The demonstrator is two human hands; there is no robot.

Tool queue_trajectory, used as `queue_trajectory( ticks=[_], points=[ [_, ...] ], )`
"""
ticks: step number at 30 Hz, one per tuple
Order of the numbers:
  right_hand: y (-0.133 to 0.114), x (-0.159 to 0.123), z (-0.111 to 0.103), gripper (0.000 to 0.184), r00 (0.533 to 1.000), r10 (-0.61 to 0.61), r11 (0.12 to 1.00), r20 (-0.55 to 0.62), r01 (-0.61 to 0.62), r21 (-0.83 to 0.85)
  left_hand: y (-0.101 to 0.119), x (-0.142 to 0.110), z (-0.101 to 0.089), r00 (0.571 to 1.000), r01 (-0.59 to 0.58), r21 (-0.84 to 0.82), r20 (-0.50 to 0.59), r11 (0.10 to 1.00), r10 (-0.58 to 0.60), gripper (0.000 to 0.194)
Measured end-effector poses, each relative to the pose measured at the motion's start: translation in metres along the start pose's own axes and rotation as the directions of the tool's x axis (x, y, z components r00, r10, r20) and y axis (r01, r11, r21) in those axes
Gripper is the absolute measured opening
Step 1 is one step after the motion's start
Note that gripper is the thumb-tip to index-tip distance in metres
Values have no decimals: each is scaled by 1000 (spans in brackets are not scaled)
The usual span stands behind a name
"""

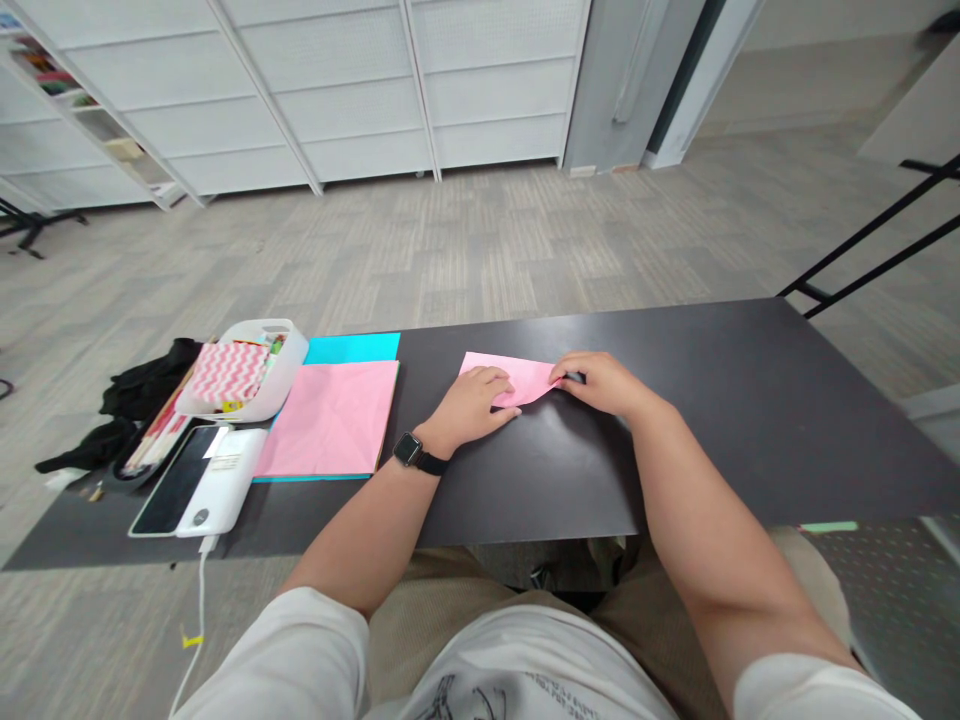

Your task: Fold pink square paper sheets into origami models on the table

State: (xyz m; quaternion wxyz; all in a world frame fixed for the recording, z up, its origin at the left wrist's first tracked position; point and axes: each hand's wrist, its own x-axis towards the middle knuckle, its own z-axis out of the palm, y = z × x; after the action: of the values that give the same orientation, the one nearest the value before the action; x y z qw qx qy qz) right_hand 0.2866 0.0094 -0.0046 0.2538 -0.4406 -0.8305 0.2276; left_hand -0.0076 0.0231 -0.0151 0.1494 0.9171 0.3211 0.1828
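Pink, tapering, seemingly folded paper [536, 378] lies mid-scene on the dark, flat counter [540, 480]; the left hand [472, 404] spreads loose fingers over it, the right hand [598, 380] pinches its right tip. Steady left pressure should prevent skewed creases.

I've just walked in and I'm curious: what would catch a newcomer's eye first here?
Probably the small pink paper on the dark table, with the left grip lying over its left part and the right grip pinching its right end. Next, the larger pink sheet on top of bright blue paper, toward the table's left side. Farther left, a white basket holds a pink-and-white zigzag-patterned item.
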Motion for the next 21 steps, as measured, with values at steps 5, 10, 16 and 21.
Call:
queue_trajectory(
  ticks=[5, 10, 16, 21],
  points=[
    [0, -1, -4, 18, 1000, 19, 1000, -15, -20, -10, 0, -1, 1, 1000, -8, 30, 27, 1000, 7, 25],
    [1, -2, -6, 18, 999, 39, 998, -24, -40, -55, 4, -1, 1, 999, -14, 50, 37, 999, 12, 24],
    [0, -1, -3, 18, 994, 79, 996, -70, -82, -40, 11, -1, 0, 998, 13, 31, 58, 999, -15, 26],
    [0, 1, 3, 19, 992, 92, 994, -92, -97, -52, 13, 0, 2, 999, 33, 11, 40, 999, -34, 24]
  ],
)
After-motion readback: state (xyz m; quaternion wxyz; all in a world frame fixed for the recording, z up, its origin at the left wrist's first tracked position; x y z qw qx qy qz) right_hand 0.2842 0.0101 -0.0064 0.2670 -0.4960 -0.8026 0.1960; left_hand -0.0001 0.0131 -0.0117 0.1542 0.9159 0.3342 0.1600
